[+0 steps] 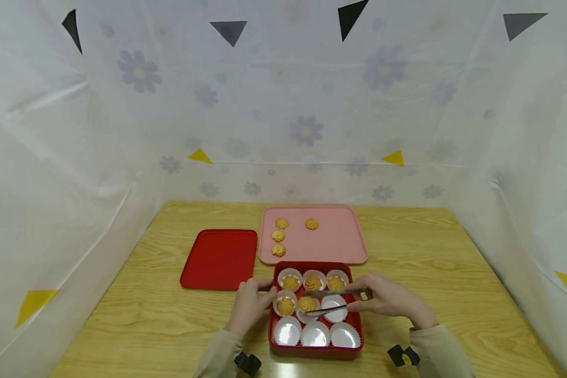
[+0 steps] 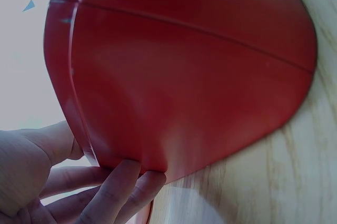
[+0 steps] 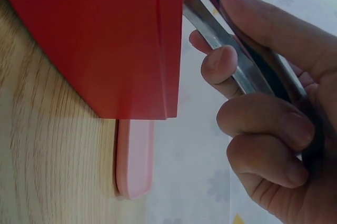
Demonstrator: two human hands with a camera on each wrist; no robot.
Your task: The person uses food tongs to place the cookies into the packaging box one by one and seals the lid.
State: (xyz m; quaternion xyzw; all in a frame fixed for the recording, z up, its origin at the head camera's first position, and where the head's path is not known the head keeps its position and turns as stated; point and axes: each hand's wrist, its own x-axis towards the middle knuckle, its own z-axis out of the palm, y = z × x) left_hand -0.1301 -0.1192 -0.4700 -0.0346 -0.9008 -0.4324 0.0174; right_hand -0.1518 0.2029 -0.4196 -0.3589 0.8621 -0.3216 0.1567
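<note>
Cookie (image 1: pixel 307 303) sits in the box's (image 1: pixel 315 353) centre cup (image 1: pixel 305 318), apparently being placed; right hand (image 1: pixel 389 297) grips tongs (image 1: pixel 340 292), tips (image 1: pixel 312 313) perhaps touching it; left hand (image 1: pixel 251 305) holds the nine o'clock wall (image 1: pixel 271 329). Next likely calls for parting the tips.

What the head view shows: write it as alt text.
A person's right hand holds metal tongs around a swirled cookie at the middle paper cup of a red box, while the left hand grips its left side. Four of the other eight cups hold cookies. Behind sits a pink tray with four cookies; left of it, a red tray or lid.
</note>
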